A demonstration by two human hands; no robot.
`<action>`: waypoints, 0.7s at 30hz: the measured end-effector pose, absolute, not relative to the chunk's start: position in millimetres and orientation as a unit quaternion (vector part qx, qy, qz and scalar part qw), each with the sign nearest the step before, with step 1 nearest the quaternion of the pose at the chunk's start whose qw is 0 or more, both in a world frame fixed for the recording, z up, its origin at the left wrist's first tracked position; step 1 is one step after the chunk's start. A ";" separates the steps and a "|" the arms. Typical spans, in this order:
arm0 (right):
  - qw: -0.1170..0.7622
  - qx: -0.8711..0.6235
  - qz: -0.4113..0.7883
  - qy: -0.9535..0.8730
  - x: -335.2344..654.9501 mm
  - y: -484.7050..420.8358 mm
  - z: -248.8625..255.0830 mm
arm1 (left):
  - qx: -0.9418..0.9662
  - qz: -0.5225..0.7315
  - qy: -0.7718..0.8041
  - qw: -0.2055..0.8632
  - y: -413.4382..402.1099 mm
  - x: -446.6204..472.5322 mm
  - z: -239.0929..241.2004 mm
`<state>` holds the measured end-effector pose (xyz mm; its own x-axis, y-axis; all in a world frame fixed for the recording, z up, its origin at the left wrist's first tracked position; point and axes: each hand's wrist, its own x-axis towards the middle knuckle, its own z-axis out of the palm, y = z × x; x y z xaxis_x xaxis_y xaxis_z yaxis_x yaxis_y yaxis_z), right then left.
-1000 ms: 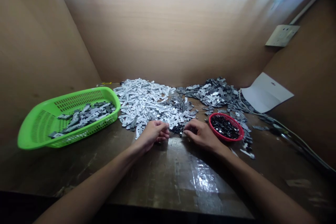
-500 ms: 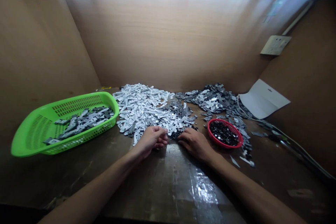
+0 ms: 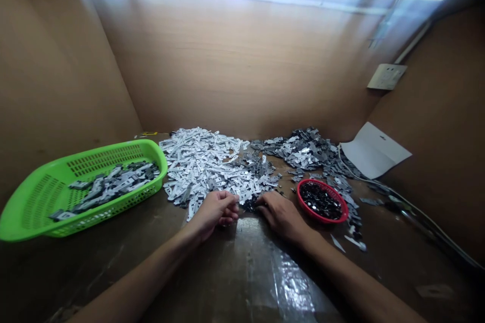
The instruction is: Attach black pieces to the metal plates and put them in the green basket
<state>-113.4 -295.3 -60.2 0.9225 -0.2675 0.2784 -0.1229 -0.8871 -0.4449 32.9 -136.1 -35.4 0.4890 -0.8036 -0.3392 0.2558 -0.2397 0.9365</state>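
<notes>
My left hand (image 3: 216, 210) rests on the table at the near edge of a heap of small silver metal strips (image 3: 204, 159), fingers curled in on something I cannot make out. My right hand (image 3: 278, 213) lies palm down beside it, fingertips bent onto a small clump of dark parts (image 3: 250, 204) between the two hands. A darker grey heap of metal pieces (image 3: 306, 146) lies behind the right hand.
A green plastic basket (image 3: 45, 189) with several grey pieces stands at the left. A small red bowl (image 3: 322, 201) of black parts sits right of my right hand. A white folded sheet (image 3: 373, 150) and cables (image 3: 417, 212) lie at the right, brown walls all round.
The view has tilted up, showing the lamp strip. My right hand has slid left toward the dark clump and flattened. My left hand stays curled at the silver heap.
</notes>
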 end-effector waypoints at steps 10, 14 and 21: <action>0.326 -0.905 -0.229 0.150 -116.6 -309.3 -51.8 | 0.636 -0.484 -0.228 0.556 -136.4 30.7 -47.6; 0.300 -0.907 -0.252 0.152 -117.4 -314.3 -52.3 | 0.638 -0.491 -0.238 0.543 -136.4 30.1 -51.4; 0.311 -0.894 -0.284 0.156 -119.9 -314.6 -41.2 | 0.645 -0.502 -0.238 0.525 -136.5 28.7 -50.5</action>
